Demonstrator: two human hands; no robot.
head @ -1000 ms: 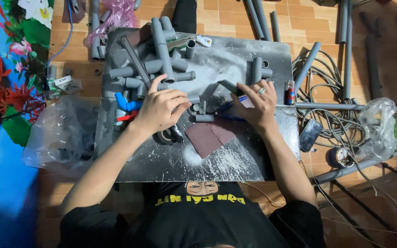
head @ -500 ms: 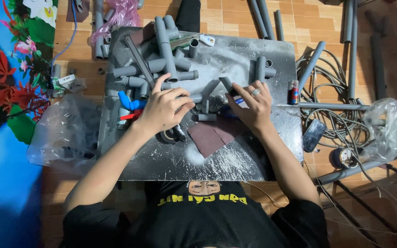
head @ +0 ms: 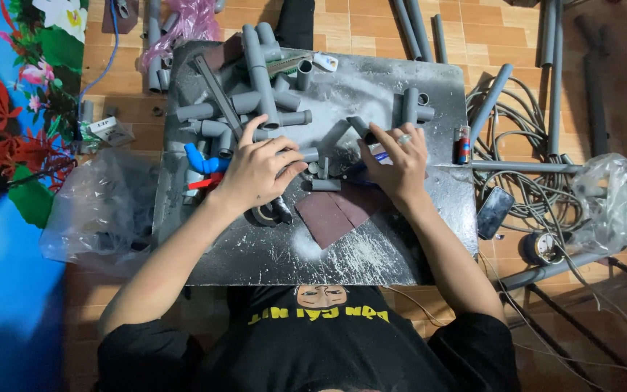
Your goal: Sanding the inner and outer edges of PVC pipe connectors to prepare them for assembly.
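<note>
2 hands over the dusty metal desk [head: 400, 239], forearms angled in from 6 o'clock. Left hand [head: 255, 174] palm down, fingers curled over grey pipe fittings [head: 312, 154]; grip unclear. Right hand [head: 393, 163] splayed, fingertips on a short grey pipe [head: 361, 127] at 12 o'clock. Sandpaper sheets [head: 335, 212] lie between the wrists.

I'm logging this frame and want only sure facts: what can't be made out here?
- Head view: whatever lies under the left hand, hidden by its palm.
- The pipe piece at the right hand: its near end is hidden by the fingers.
- Contents of the clear plastic bag: blurred by the film.
</note>
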